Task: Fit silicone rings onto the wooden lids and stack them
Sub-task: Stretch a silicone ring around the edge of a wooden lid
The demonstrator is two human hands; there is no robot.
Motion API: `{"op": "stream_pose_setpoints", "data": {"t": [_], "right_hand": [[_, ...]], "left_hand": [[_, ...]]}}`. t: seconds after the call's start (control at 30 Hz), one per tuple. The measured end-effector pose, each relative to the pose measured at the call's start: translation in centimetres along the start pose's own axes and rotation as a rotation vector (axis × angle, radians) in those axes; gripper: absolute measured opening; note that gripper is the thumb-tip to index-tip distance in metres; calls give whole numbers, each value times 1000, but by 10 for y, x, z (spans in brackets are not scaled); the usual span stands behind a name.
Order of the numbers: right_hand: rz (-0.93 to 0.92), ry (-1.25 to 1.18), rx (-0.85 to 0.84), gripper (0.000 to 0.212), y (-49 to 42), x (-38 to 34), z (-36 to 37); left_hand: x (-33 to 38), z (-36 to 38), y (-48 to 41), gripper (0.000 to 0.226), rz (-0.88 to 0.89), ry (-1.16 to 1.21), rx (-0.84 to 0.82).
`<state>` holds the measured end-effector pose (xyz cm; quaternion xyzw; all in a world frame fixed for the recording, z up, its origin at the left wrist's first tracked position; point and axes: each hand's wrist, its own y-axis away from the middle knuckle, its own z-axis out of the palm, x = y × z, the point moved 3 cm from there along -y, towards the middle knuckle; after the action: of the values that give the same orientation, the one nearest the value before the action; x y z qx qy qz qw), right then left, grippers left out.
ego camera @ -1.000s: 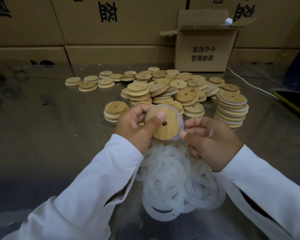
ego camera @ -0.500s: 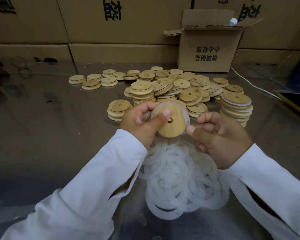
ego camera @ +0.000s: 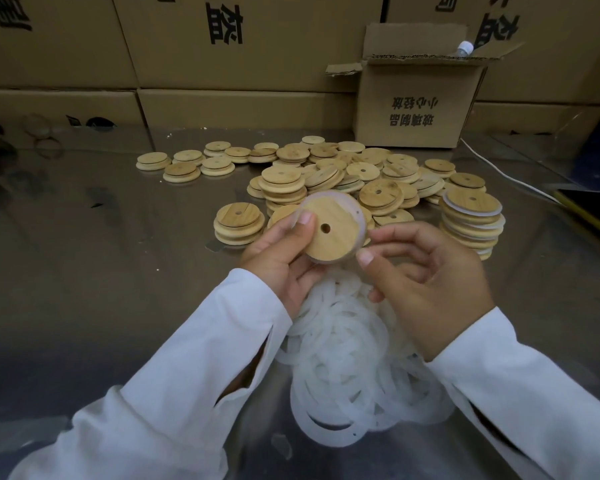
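Well to the left of the wooden lid (ego camera: 329, 233) and farther back, a loose row of bare lids (ego camera: 184, 164) was laid flat on the metal table (ego camera: 84, 271). Just left of the lid, a short stack of lids (ego camera: 239, 223) was seen. The lid itself was held tilted above the table in the left hand (ego camera: 284, 265), with the thumb pressed on its face beside the centre hole and the fingers curled behind it. A translucent silicone ring (ego camera: 361, 219) was seated round the lid's upper and right rim. Directly below the lid, a heap of loose rings (ego camera: 354, 358) was spread on the table. The lid's lower right edge was pinched by the right hand (ego camera: 426, 282), with the thumb tip on the wood, the forefinger bent behind the rim and the other fingers loosely curled. To the right of the lid a taller stack of ringed lids (ego camera: 471, 226) was stood, and farther back on that side of the lid an open carton (ego camera: 416, 105) was placed
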<state>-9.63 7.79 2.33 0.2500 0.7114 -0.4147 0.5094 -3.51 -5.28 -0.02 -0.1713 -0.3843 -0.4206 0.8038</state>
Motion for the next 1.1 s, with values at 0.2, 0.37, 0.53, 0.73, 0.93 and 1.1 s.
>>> {"op": "stream_pose_setpoints", "data": {"t": [0.2,0.37,0.53,0.73,0.93,1.1], "right_hand": [[-175,164,73,30,2,-4,-4],[-250,250,80,41,-1,-1,-4],[-320,327,36,45,2,0,0],[-297,287,-14,47,3,3,2],[-322,364,-42,54,3,2,1],[-290,358,-71,54,2,4,1]], "left_hand": [[1,4,4,42,20,-59,-99],[-5,7,7,46,115,-301,-142],[-4,7,7,37,182,-371,-166],[-2,9,9,37,238,-428,-211],[2,10,11,33,303,-521,-215],[4,10,12,30,328,-592,-215]]}}
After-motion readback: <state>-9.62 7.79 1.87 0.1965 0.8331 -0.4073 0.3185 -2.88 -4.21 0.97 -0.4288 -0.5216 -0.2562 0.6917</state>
